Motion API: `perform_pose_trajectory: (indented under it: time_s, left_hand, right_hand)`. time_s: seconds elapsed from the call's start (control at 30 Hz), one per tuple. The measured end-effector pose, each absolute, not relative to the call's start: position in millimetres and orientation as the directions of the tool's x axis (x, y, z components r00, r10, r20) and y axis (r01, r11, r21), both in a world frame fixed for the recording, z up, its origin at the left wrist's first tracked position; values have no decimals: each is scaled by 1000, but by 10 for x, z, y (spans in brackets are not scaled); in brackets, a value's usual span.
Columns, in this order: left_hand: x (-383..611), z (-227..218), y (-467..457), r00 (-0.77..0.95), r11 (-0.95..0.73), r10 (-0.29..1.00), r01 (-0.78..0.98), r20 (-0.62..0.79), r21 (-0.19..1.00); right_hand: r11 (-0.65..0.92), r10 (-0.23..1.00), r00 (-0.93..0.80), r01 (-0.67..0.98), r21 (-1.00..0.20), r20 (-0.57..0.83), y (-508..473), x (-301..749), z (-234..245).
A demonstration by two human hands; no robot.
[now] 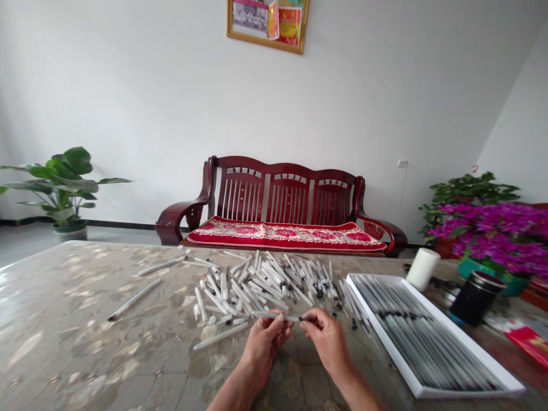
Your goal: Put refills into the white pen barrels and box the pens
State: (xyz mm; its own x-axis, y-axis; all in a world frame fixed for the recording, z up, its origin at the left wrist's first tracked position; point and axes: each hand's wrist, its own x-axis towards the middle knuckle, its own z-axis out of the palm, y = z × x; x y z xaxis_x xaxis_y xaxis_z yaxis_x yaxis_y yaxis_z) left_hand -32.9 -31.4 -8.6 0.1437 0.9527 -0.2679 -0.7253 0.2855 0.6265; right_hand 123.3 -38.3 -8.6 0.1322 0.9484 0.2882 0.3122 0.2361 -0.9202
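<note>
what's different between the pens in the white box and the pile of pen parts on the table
The pens lie side by side in rows, while the pile points every which way. The pens look mostly dark gray; the pile looks mostly whitish. The pens sit within the white box, but the pile lies loose on the table. Both are made up of many long, slim pieces.

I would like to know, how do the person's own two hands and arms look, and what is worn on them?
The left hand and the right hand are bare, without gloves. No watch or bracelet shows at either wrist, and no sleeve shows on the left forearm or right forearm. Partly hidden fingers leave rings uncertain.
</note>
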Motion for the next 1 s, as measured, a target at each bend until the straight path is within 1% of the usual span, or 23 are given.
perform_pose_trajectory:
  time_s: [0.17,0.37,0.6,0.8,1.0]
  left_hand:
    - [-329,-62,-315,117,289,945,-735,-306,613]
    - [-341,-134,-285,131,285,951,-728,-281,624]
    - [-318,-151,-289,122,260,960,-723,-253,640]
    - [-319,-152,-301,119,262,959,-717,-256,646]
    - [-310,-101,-313,127,261,961,-711,-246,653]
  right_hand:
    - [249,940,144,329,-911,309,-393,1251,-105]
    - [281,932,128,338,-898,340,-398,1251,-130]
    - [383,885,80,438,-813,459,-390,1277,-141]
    - [329,911,115,374,-867,396,-387,1256,-162]
    - [316,922,117,322,-892,369,-406,1219,-150]
